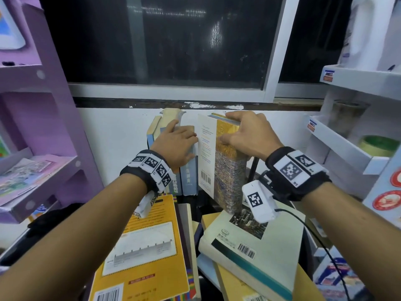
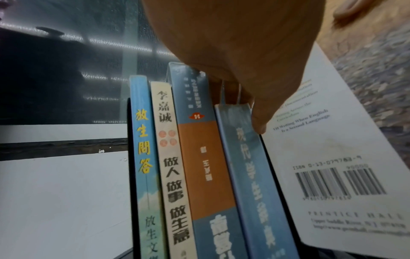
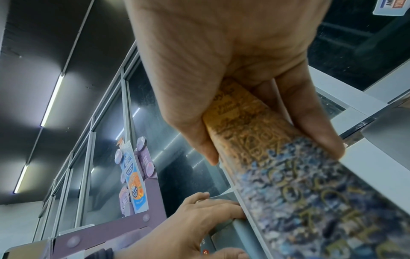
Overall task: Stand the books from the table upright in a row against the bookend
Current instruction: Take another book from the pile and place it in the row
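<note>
Several books (image 2: 199,157) stand upright in a row, spines toward me, with a black bookend (image 2: 131,175) at their left end. My left hand (image 1: 180,140) lies across the tops of these books, its fingers fairly straight and pressing on them. My right hand (image 1: 240,131) grips a thick book (image 1: 227,170) at its top, thumb on one side and fingers on the other. This book has a gold and blue patterned spine (image 3: 288,175). It stands upright just right of the row, and its white back cover (image 2: 332,157) faces the last blue book.
More books lie flat in front: a yellow one (image 1: 147,246), a white one with a teal band (image 1: 256,242) and a tan one (image 1: 303,285) beneath. A purple shelf (image 1: 43,127) stands left, a white rack (image 1: 347,137) right, the white wall (image 1: 119,135) behind.
</note>
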### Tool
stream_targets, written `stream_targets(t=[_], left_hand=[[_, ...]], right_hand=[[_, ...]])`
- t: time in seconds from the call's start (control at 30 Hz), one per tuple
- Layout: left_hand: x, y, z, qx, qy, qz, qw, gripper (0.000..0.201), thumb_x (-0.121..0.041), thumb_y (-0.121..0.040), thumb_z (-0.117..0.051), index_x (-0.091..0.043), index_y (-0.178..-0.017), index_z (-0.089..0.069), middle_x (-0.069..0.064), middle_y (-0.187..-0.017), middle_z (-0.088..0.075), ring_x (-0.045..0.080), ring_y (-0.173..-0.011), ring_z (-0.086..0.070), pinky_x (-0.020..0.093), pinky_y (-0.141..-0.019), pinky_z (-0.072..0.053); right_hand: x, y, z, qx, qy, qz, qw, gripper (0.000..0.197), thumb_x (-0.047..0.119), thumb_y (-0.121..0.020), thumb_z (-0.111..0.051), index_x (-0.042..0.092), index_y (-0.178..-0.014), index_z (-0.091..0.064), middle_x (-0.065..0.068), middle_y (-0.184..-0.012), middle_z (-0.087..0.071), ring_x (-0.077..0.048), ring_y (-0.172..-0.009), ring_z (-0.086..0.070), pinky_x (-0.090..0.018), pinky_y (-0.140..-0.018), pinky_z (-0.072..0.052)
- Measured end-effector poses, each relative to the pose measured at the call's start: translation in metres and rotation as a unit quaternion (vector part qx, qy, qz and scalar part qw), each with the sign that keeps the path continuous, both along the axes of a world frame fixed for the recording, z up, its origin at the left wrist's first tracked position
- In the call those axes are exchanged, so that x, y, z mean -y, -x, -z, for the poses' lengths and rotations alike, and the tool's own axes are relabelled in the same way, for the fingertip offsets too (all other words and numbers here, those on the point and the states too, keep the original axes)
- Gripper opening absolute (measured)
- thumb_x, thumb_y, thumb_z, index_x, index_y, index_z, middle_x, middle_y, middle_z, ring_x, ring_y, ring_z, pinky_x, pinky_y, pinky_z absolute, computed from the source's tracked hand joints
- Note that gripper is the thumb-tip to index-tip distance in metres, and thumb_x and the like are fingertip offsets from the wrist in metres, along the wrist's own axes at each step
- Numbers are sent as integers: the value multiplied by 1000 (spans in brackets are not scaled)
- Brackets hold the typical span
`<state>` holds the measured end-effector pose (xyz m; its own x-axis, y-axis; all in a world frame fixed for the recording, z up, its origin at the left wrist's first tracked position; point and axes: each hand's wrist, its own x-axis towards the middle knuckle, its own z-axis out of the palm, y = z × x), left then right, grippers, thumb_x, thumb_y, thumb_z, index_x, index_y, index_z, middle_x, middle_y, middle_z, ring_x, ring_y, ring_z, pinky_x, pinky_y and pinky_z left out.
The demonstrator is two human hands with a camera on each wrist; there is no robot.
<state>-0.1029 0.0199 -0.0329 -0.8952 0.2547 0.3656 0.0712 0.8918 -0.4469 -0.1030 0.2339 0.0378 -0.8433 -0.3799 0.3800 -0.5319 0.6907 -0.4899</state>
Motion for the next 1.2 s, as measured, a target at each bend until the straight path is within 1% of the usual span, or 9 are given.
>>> stream_targets(t=[0.13,0.2,0.33,0.57,0.7,0.83,0.97,1.07,1.2], left_hand=[[6,3,0,-4,13,5,1000,43,-39,-90,-52,-25,-130,-49,-6,-138,-51,16,-121,-53,43,-113,-4],[7,2,0,-6,7,4,1000,40,-37,-89,-54,-25,-127,-51,-4,-137,-52,16,-120,-54,43,-114,-5],[8,3,0,-11,-8,5,1000,41,-37,-86,-56,-20,-123,-55,-3,-135,-55,20,-115,-57,43,-114,-7],[10,1,2,-18,-7,-8,1000,42,-40,-85,-52,-19,-122,-56,-3,-131,-58,19,-114,-58,42,-112,-5],[10,-1,2,-14,-32,-11,999,43,-39,-87,-54,-21,-126,-51,-1,-128,-61,20,-116,-57,41,-114,-2],[9,-1,4,-22,-31,-14,999,47,-39,-88,-54,-20,-131,-47,1,-119,-67,23,-113,-59,40,-113,1],[9,-2,8,-33,-25,-13,999,47,-40,-88,-53,-17,-129,-45,3,-111,-69,24,-106,-62,40,-112,1],[9,-2,8,-32,-34,-13,999,44,-38,-87,-54,-17,-125,-47,2,-111,-68,23,-108,-60,40,-112,0],[8,1,7,-28,-58,-7,998,39,-35,-84,-57,-19,-119,-52,-1,-110,-67,21,-109,-58,39,-110,1]], right_hand=[[-4,6,-7,12,1,-3,1000,64,33,-76,-78,22,-135,-55,1,-116,-58,-19,-106,-54,-31,-84,-52],[-6,8,-11,13,-3,-2,1000,63,35,-73,-80,25,-131,-57,2,-113,-54,-21,-118,-48,-32,-90,-49],[-9,6,-17,5,-9,-13,1000,64,40,-69,-81,28,-129,-59,-4,-128,-59,-23,-123,-48,-40,-96,-49],[-5,4,-13,14,1,-20,1000,64,38,-71,-81,27,-130,-59,-2,-127,-58,-22,-124,-47,-36,-96,-48],[-1,8,-8,7,-15,-20,1000,67,34,-77,-77,25,-138,-52,-7,-130,-53,-22,-131,-34,-34,-95,-44],[7,16,-3,3,-1,1,1000,67,34,-76,-77,22,-138,-53,-7,-132,-56,-23,-127,-43,-35,-98,-44],[24,23,5,-3,-1,32,999,66,41,-73,-73,29,-135,-53,-7,-130,-58,-26,-124,-46,-41,-98,-46],[35,27,8,-16,5,40,999,52,34,-77,-71,23,-127,-60,-11,-123,-61,-29,-119,-49,-33,-90,-44],[53,31,15,-29,-2,63,998,45,31,-78,-68,20,-120,-63,-12,-118,-62,-33,-110,-55,-34,-85,-47]])
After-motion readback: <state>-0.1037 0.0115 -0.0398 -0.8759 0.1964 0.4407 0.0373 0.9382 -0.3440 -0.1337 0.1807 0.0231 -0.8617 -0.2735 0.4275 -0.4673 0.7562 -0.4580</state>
